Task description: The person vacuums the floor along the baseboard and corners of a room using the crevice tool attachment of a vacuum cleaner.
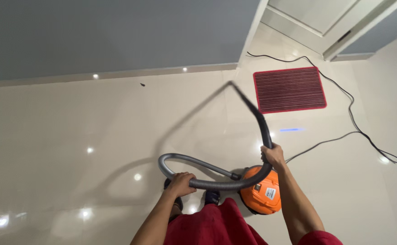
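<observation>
Both hands (left, right) gripping vacuum hose.

The floor is shiny, pale tile with little bright spots of light on it; a round orange vacuum cleaner sits on it; a red mat lies near the doorway; a long black cord snakes beside the mat.
</observation>
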